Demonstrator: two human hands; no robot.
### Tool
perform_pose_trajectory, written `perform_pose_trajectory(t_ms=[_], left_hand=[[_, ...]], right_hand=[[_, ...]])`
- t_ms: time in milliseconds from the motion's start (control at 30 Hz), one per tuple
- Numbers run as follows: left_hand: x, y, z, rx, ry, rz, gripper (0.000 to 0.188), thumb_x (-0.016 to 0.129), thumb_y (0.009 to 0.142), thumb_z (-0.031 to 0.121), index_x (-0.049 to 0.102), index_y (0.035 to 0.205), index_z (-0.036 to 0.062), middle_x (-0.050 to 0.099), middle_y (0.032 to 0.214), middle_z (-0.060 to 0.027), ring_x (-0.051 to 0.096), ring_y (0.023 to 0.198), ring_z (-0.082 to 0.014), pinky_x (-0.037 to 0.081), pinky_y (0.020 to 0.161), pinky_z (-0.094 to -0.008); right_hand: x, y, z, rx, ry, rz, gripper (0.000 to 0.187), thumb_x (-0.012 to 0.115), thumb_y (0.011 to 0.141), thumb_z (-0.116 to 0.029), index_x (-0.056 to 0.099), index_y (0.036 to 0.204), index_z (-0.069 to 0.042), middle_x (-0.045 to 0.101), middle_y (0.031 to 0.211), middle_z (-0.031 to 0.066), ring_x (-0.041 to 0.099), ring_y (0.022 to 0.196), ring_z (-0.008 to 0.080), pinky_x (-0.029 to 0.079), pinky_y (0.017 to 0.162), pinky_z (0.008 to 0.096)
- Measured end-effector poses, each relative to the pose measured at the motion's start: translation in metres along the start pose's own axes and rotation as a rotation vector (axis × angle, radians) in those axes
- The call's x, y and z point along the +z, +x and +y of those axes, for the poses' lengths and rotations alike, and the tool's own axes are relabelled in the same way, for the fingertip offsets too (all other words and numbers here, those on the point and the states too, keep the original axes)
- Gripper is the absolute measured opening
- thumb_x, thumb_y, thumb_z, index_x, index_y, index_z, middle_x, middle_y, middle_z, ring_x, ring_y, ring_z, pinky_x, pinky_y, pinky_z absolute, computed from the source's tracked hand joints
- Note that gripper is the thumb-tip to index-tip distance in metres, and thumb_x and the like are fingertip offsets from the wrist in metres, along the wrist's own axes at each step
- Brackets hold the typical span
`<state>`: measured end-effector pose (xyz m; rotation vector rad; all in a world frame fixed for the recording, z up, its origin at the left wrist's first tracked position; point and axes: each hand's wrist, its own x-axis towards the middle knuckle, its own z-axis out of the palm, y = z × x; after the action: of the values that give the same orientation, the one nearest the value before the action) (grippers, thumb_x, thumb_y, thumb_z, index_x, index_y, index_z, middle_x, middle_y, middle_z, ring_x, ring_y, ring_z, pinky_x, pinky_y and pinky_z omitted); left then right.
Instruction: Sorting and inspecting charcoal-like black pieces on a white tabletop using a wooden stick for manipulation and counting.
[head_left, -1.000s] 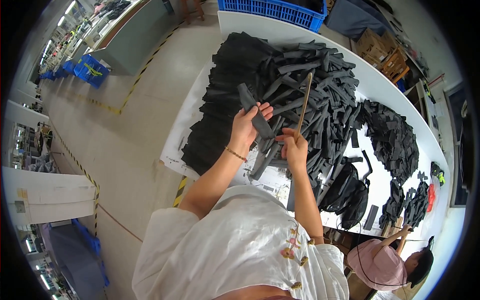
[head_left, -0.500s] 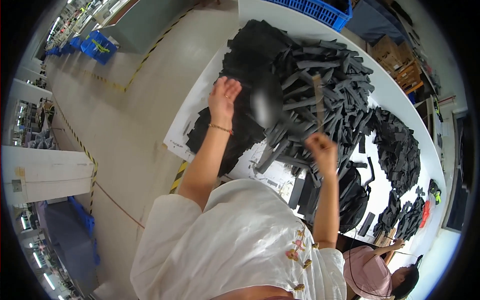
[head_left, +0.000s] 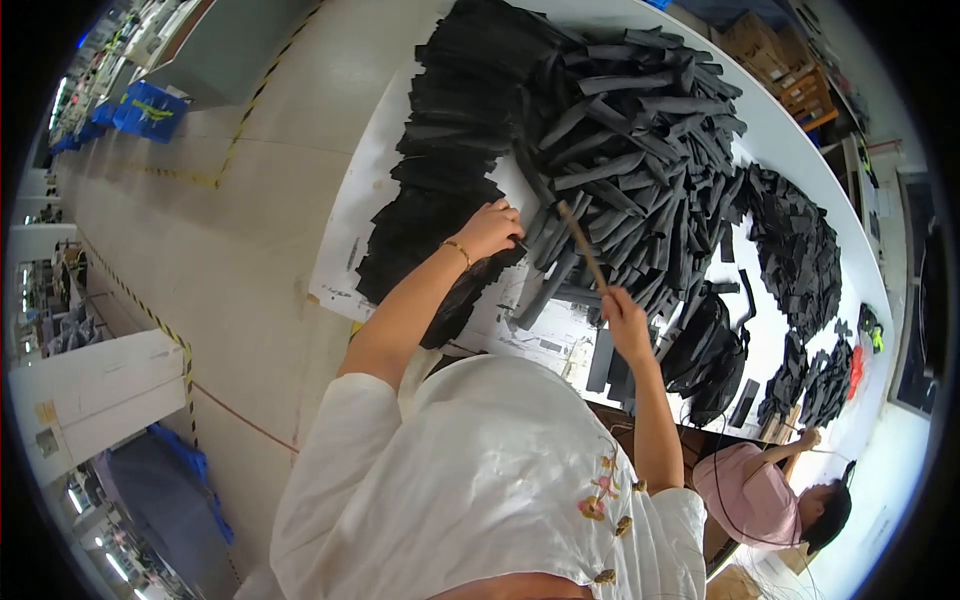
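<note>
My right hand (head_left: 626, 322) is closed round the near end of a thin, light-brown wooden stick (head_left: 582, 243). The stick points away and to the left, over the edge of a heap of dark grey tube-like strips (head_left: 640, 150). To its left, my left hand (head_left: 487, 230) has its fingers curled together at the edge of the layered black flat pieces (head_left: 425, 210). Something small and dark shows at its fingertips, too small to name. A patch of white table (head_left: 512, 185) shows between the black pieces and the heap.
A black bag (head_left: 705, 345) lies right of my right hand. Farther right are a pile of small black pieces (head_left: 800, 250), smaller piles and a red item (head_left: 856, 370). A person in pink (head_left: 750, 490) works at the lower right. A blue crate (head_left: 150, 110) stands on the floor.
My left hand has come down and right onto the black pieces, and its fingers have closed. The stick in my right hand has tilted left. My view has shifted.
</note>
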<state>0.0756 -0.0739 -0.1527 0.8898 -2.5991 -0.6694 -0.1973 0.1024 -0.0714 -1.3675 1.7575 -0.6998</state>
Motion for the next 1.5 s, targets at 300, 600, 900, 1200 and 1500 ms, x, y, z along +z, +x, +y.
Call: perform_pose_trajectory(t_ms=[300, 600, 900, 1200, 1500], left_hand=[[-0.013, 0.016, -0.016, -0.013, -0.195, -0.009, 0.007, 0.066, 0.076, 0.018, 0.069, 0.08, 0.0133, 0.062, 0.096, -0.0001, 0.05, 0.104, -0.0234, 0.041, 0.09, -0.0366], [-0.038, 0.019, -0.006, 0.002, -0.253, 0.062, 0.009, 0.064, 0.08, 0.015, 0.07, 0.084, 0.0095, 0.062, 0.094, -0.0038, 0.051, 0.102, -0.0247, 0.04, 0.092, -0.0355], [-0.043, 0.008, 0.005, 0.023, -0.273, 0.085, 0.009, 0.069, 0.075, 0.016, 0.071, 0.083, 0.011, 0.062, 0.092, -0.0034, 0.052, 0.099, -0.0246, 0.041, 0.091, -0.0343], [-0.05, 0.013, 0.012, 0.087, -0.303, 0.141, 0.009, 0.067, 0.075, 0.016, 0.07, 0.081, 0.0093, 0.062, 0.087, -0.0047, 0.054, 0.095, -0.0246, 0.041, 0.089, -0.035], [-0.057, 0.017, 0.025, 0.152, -0.31, 0.193, 0.01, 0.066, 0.075, 0.016, 0.07, 0.078, 0.0077, 0.063, 0.086, -0.0052, 0.055, 0.09, -0.0256, 0.043, 0.084, -0.0359]], right_hand=[[0.005, -0.047, 0.0, 0.165, -0.092, 0.063, 0.025, 0.06, 0.088, -0.015, 0.063, 0.11, -0.003, 0.055, 0.062, 0.0097, 0.051, 0.055, 0.0169, 0.041, 0.055, 0.0288], [0.006, -0.033, -0.019, 0.011, -0.069, 0.035, 0.028, 0.065, 0.085, -0.015, 0.063, 0.11, -0.002, 0.062, 0.074, 0.0155, 0.054, 0.06, 0.0175, 0.045, 0.06, 0.0298], [0.005, -0.036, -0.025, -0.049, -0.067, -0.005, 0.029, 0.064, 0.086, -0.013, 0.063, 0.11, 0.002, 0.062, 0.076, 0.0136, 0.053, 0.067, 0.0133, 0.045, 0.064, 0.0283], [-0.001, -0.039, -0.04, 0.068, -0.09, -0.043, 0.021, 0.057, 0.091, -0.017, 0.065, 0.094, 0.002, 0.051, 0.053, 0.0092, 0.045, 0.048, 0.0114, 0.04, 0.049, 0.0295], [-0.007, -0.04, -0.062, 0.123, -0.123, -0.115, 0.02, 0.056, 0.09, -0.017, 0.066, 0.095, -0.001, 0.059, 0.055, 0.0097, 0.056, 0.048, 0.0148, 0.043, 0.05, 0.0293]])
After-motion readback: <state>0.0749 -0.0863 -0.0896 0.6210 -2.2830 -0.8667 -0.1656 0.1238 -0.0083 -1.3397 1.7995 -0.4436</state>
